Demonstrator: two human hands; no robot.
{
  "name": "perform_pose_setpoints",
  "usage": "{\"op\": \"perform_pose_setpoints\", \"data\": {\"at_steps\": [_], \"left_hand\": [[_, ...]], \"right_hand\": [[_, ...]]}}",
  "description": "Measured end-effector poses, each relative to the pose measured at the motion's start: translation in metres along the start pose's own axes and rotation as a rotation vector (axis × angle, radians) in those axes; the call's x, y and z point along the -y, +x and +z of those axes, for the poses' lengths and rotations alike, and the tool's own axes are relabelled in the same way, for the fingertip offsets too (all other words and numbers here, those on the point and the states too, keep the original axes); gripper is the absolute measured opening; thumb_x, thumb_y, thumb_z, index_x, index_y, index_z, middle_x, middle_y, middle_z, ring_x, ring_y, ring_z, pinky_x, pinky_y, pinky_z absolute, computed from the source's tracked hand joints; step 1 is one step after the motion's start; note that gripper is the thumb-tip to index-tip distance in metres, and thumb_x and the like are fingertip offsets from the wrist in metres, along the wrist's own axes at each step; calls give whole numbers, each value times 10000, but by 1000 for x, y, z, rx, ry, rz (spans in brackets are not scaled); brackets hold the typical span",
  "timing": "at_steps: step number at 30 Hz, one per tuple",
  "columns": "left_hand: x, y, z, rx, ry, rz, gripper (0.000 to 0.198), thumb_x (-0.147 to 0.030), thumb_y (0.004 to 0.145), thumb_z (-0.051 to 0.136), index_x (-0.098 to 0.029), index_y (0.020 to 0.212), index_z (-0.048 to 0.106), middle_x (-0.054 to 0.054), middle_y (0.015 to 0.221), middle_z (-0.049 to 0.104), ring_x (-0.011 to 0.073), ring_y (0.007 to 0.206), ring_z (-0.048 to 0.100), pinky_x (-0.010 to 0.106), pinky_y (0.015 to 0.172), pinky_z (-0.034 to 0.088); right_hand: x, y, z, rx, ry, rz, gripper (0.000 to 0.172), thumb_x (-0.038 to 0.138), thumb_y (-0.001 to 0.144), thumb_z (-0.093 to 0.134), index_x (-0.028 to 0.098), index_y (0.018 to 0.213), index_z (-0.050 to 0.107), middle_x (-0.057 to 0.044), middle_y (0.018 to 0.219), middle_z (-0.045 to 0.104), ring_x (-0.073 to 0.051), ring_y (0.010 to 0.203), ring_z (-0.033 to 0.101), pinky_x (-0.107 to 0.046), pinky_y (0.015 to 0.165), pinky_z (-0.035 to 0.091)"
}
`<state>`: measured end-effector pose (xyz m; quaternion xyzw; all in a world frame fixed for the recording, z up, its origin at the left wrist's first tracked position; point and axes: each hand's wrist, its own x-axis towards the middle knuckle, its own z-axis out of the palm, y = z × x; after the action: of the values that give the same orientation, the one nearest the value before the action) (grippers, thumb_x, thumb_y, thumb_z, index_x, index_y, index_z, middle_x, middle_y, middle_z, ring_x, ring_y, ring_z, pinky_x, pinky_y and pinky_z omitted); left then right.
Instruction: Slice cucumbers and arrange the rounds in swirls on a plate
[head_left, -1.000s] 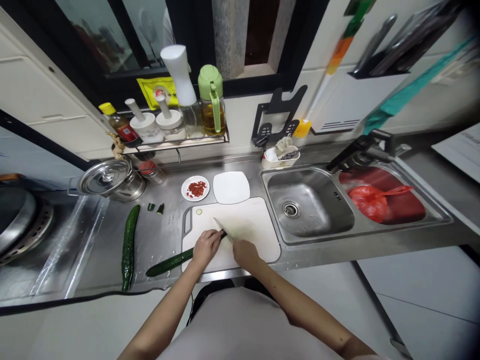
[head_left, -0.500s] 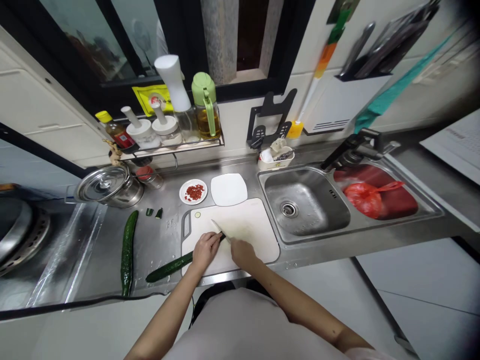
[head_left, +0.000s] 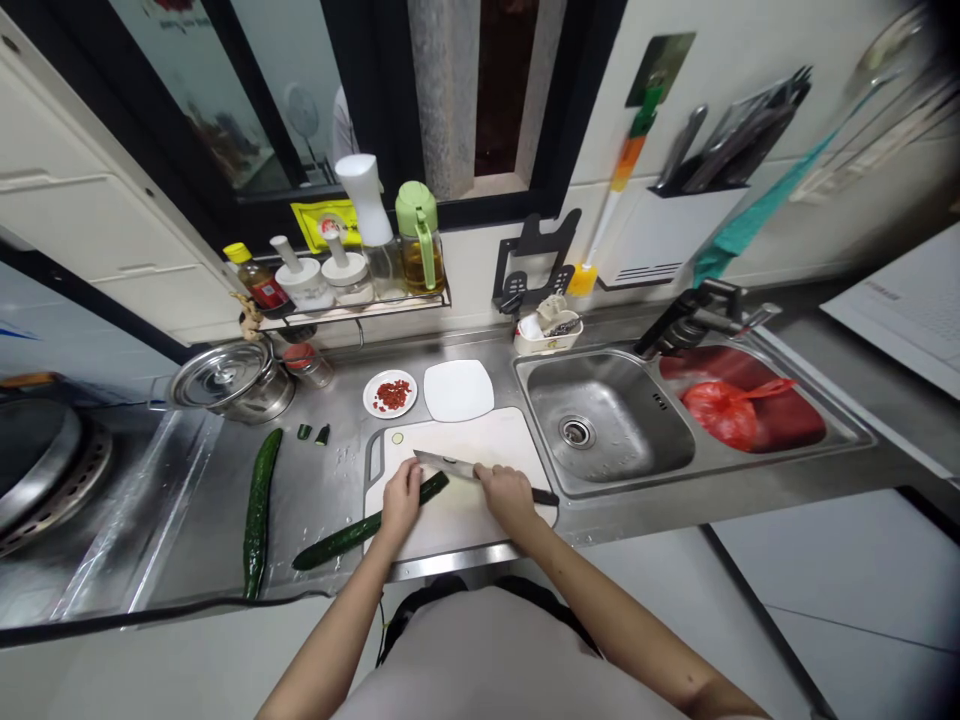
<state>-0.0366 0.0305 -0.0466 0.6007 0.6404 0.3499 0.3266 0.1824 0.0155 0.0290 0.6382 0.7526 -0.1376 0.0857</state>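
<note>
My right hand is closed around a kitchen knife, its blade pointing left and its black handle sticking out to the right. At the blade's tip my left hand has its fingers pinched together; whatever is between them is hidden. Below that hand a cut cucumber lies slantwise, partly on the white cutting board and partly on the counter. One thin cucumber slice rests at the board's upper left corner. A second, whole cucumber lies on the counter further left.
Behind the board are a plate of chopped red pieces and a bare white plate. Two cucumber ends lie left of it. A sink is at right, a steel pot at left, and a seasoning rack above.
The knife has come off the cucumber and turned flatter, its handle swinging right. My left hand has moved from the cucumber's cut end to the blade tip. The view has tilted slightly upward.
</note>
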Motion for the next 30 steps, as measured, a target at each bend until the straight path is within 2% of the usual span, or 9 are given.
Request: {"op": "perform_pose_setpoints", "data": {"at_steps": [2, 5, 8, 11, 14, 17, 19, 23, 30], "left_hand": [[3, 9, -1, -62, -187, -141, 470, -551, 911, 421, -166, 1093, 619, 70, 863, 706, 184, 791, 676, 331, 766, 529], [6, 23, -5, -73, -442, -316, 555, -627, 835, 486, -135, 1056, 618, 64, 820, 685, 136, 675, 647, 264, 641, 514], [0, 31, -11, -46, -517, -353, 574, -630, 779, 562, -125, 1039, 640, 88, 867, 697, 133, 685, 640, 245, 612, 498], [-17, 32, -18, -7, -433, -232, 513, -581, 804, 570, -133, 1032, 673, 104, 916, 708, 174, 813, 658, 273, 678, 517], [-41, 29, -24, 85, -270, -19, 420, -493, 843, 573, -161, 1071, 692, 94, 948, 709, 185, 860, 651, 309, 765, 525], [-64, 25, -32, 256, -72, 193, 381, -412, 834, 624, -219, 1157, 683, 88, 1102, 684, 204, 980, 625, 323, 840, 506], [-76, 22, -36, 389, 19, 263, 360, -368, 845, 617, -243, 1177, 679, 74, 1075, 687, 201, 971, 625, 314, 842, 497], [-83, 20, -38, 528, 119, 282, 252, -299, 839, 593, -245, 1043, 731, 37, 903, 696, 170, 804, 630, 269, 764, 481], [-82, 20, -36, 544, 133, 184, 145, -273, 783, 594, -205, 800, 721, 15, 767, 670, 147, 669, 593, 239, 620, 422]], "right_hand": [[-7, -1, -4, -74, -11, -6, 471, 113, 935, 363, 238, 1361, 517, -121, 1009, 648, -225, 955, 573, -346, 827, 359], [-15, -3, -5, -174, -26, -24, 511, 108, 932, 362, 226, 1415, 481, -126, 992, 632, -233, 942, 531, -361, 835, 326], [-20, -6, -3, -267, -43, -47, 511, 106, 929, 366, 209, 1412, 493, -123, 954, 617, -235, 909, 498, -367, 824, 310], [-20, -7, -4, -325, -51, -73, 499, 102, 925, 366, 205, 1388, 520, -115, 923, 602, -229, 887, 476, -360, 813, 299], [-19, -7, -8, -333, -58, -114, 482, 105, 914, 394, 200, 1362, 545, -111, 908, 594, -228, 878, 465, -355, 806, 294], [-19, -7, -14, -322, -65, -212, 484, 102, 908, 414, 206, 1363, 540, -109, 918, 601, -223, 871, 469, -351, 801, 296], [-20, -9, -18, -305, -68, -290, 480, 106, 908, 426, 212, 1363, 537, -107, 924, 609, -219, 871, 476, -348, 799, 300], [-23, -13, -22, -258, -83, -371, 490, 108, 898, 455, 209, 1373, 522, -102, 922, 625, -215, 878, 491, -344, 804, 304], [-24, -13, -18, -201, -114, -365, 486, 133, 906, 472, 208, 1385, 507, -91, 931, 637, -213, 881, 513, -345, 802, 299]]}}
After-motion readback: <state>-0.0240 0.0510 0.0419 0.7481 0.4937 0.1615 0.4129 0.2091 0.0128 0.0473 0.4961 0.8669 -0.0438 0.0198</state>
